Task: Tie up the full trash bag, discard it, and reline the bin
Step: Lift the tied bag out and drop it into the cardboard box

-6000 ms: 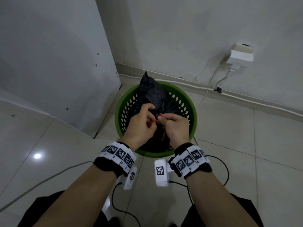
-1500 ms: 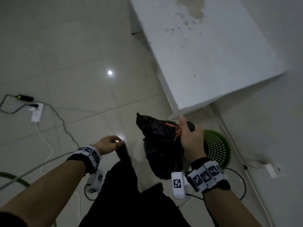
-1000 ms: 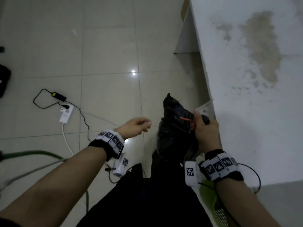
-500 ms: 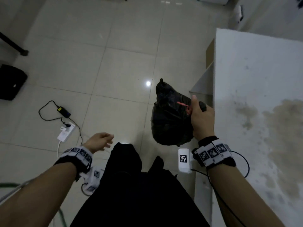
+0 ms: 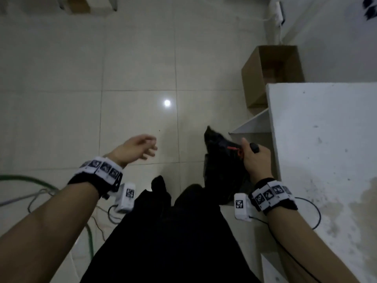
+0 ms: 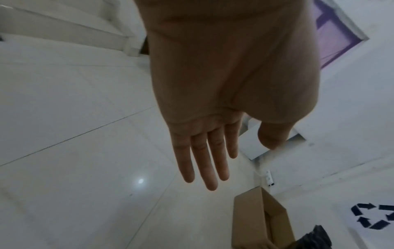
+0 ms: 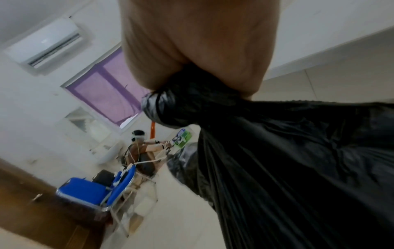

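My right hand (image 5: 256,160) grips the black trash bag (image 5: 221,172) by its tied neck, so it hangs off the floor beside the white desk (image 5: 326,150). My left hand (image 5: 135,149) is loose and empty, helping me balance.

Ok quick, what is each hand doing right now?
Left hand: open, fingers straight, holding nothing.
Right hand: closed around the gathered neck of the black trash bag, carrying it.

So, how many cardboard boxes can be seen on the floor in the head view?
2. One open cardboard box stands on the floor beside the white counter, ahead of the trash bag. A second box is cut off by the frame's top edge. Others may be hidden.
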A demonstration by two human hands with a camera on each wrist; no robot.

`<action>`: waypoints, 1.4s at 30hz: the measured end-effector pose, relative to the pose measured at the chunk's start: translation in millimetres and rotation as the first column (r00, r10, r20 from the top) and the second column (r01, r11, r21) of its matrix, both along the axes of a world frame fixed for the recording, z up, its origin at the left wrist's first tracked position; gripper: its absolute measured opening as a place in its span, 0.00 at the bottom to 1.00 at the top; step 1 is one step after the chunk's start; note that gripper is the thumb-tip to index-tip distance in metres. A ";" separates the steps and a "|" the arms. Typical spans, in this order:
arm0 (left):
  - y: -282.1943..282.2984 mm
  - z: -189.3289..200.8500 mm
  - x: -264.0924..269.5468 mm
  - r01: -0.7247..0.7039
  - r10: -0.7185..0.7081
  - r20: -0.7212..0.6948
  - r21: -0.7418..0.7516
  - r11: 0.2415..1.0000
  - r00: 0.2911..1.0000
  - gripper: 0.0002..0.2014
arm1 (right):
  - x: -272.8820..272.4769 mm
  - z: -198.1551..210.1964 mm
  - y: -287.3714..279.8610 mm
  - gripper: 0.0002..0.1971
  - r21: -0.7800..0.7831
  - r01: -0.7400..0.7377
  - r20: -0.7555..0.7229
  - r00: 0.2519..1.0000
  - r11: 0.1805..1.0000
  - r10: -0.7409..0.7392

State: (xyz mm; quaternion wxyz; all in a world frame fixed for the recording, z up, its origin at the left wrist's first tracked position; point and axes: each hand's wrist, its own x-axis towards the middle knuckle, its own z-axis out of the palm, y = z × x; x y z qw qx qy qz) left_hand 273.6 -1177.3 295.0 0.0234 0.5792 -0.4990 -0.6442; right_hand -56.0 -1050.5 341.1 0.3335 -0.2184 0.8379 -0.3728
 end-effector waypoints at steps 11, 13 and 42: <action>-224.4 -30.1 -98.1 0.050 -0.066 0.133 0.115 0.992 0.989 0.15 | -97.8 10.0 -235.5 0.26 -0.102 0.281 0.189 0.947 0.954 -0.259; -257.6 -32.4 -94.2 0.038 -0.067 0.206 0.141 0.989 0.976 0.16 | -121.4 15.5 -275.6 0.26 -0.100 0.311 0.228 0.932 0.945 -0.282; -599.6 -261.6 -749.6 0.680 -0.679 0.031 -0.040 0.732 0.733 0.19 | -541.3 -176.8 -511.3 0.27 -0.206 0.646 -0.091 0.735 0.735 -0.671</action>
